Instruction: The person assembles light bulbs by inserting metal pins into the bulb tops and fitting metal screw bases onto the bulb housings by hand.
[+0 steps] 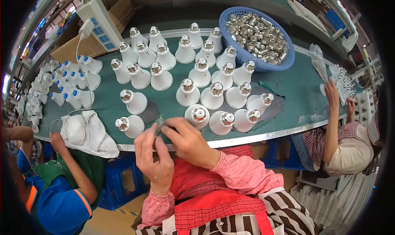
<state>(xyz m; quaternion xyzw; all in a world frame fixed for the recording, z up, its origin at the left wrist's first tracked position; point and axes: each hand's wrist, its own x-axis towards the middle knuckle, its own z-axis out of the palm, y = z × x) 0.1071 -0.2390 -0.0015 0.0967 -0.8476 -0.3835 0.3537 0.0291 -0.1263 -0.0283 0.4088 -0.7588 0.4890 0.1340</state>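
I'm looking in on a factory workshop, by all signs a light-bulb assembly line. I can tell from the long green worktop (304, 93) with its metal edging, the rows of matching white bulbs (188, 98) standing on it, and the blue basket (263, 66) heaped with loose metal caps (259, 37). I see one co-worker (61, 208) at this worktop on the left, another person (349, 152) on the right, blue plastic stools (119, 187) below, and a power strip (98, 25) against a post.
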